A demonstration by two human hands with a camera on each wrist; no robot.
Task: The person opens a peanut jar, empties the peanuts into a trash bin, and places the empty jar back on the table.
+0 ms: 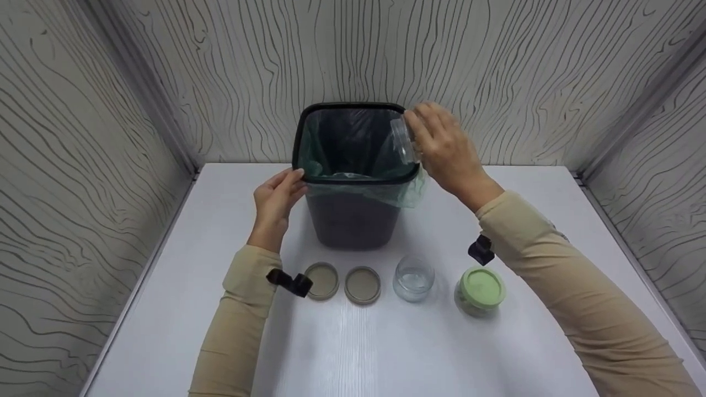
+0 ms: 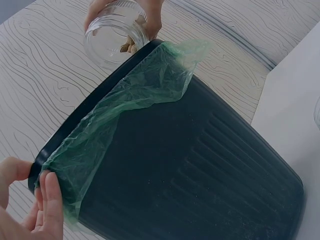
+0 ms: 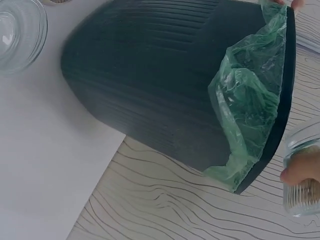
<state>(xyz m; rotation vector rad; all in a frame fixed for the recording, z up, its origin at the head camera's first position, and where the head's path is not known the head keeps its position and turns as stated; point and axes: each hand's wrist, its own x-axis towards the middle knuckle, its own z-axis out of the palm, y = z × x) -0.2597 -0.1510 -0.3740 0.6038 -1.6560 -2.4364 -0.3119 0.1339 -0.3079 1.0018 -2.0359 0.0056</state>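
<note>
head view: r hand point(image 1: 449, 149) hides most of the glass jar point(image 1: 404, 142) it grips, base incl.; tan bits point(image 2: 129, 46) inside, per l wrist view, too small to id. r wrist view: that jar & hand cut off at r edge, l hand point(image 1: 274, 199) just fingertips at top edge. l wrist view: l hand chopped at l & bottom, bin point(image 1: 356, 220) also cut at bottom. bin's floor too dark to see. black mount point(image 1: 289, 282) covers pt of leftmost lid point(image 1: 324, 280). both sleeves point(image 1: 237, 325) run off bottom of head view. green-lidded jar point(image 1: 481, 289): contents unclear. clear jar point(image 1: 413, 281) on table cut at l edge, r wrist view.
</note>
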